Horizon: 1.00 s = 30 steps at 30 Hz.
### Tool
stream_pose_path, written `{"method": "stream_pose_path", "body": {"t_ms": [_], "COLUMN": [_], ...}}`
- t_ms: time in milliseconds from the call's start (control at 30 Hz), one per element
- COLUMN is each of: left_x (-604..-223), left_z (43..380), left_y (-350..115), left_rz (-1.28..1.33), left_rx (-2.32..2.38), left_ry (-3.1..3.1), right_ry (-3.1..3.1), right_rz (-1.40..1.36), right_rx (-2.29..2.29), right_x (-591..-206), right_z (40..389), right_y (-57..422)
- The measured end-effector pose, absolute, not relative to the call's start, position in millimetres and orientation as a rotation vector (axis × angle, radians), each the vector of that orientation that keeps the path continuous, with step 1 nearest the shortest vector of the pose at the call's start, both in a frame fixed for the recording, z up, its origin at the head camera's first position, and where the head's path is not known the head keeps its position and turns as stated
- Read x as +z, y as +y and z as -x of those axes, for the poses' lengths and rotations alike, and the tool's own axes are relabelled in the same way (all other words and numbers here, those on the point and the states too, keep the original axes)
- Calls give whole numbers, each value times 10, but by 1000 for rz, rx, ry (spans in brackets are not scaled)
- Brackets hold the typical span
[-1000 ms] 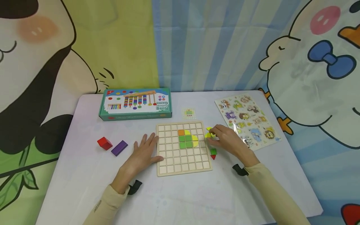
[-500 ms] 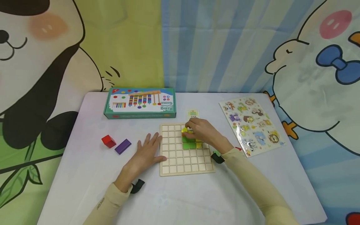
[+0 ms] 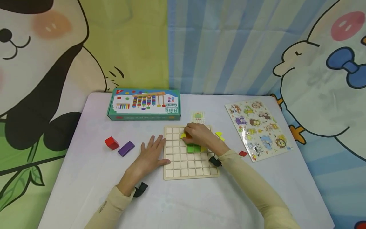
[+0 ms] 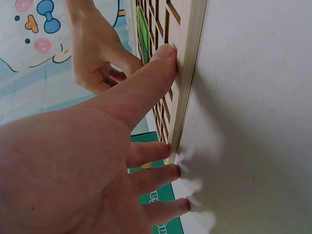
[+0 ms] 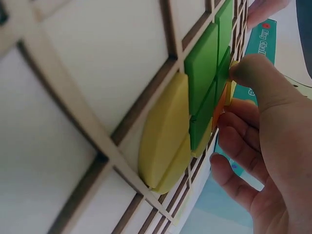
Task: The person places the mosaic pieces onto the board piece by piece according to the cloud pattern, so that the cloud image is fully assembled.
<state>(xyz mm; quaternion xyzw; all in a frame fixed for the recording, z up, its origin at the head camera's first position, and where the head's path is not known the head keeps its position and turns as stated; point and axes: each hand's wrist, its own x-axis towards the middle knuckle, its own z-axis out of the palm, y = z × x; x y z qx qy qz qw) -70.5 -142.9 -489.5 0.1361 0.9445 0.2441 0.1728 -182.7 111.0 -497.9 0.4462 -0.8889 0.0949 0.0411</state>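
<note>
A wooden grid board [image 3: 177,165] lies on the table, with several green square tiles [image 5: 201,68] set in its cells. Yellow rounded tiles [image 5: 165,131] sit beside the green ones, and an orange tile [image 5: 219,105] is partly covered by the fingers. My right hand [image 3: 201,135] reaches over the board's upper part and pinches a small yellow tile [image 5: 232,87] between thumb and fingers, at the cell left of the orange one. At the board's left edge rests my left hand [image 3: 151,155], fingers spread, thumb on the frame.
Loose yellow tiles [image 3: 219,134] and a red tile [image 3: 242,153] lie right of the board. Behind it are a small pattern card [image 3: 198,117] and a green game box [image 3: 144,105]. A sticker sheet [image 3: 258,127] lies right; a red block [image 3: 111,143] and purple block [image 3: 126,149] left.
My right hand has picked up a yellow tile from right of the board and carried it left over the grid. My left hand has stayed at the board's edge. The head view has shifted slightly.
</note>
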Motion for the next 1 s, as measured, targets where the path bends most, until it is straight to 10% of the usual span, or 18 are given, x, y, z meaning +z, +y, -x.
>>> {"method": "stream_pose_path", "body": {"t_ms": [1000], "left_x": [-4888], "left_z": [717], "left_y": [-1433], "left_rz": [-396], "left_rx": [684], "left_ry": [2673], "right_ry": [-2683], "right_rz": [-1300], "right_rx": [346], "right_x": [-4931], "right_z": [1745], "right_y": [1292]}}
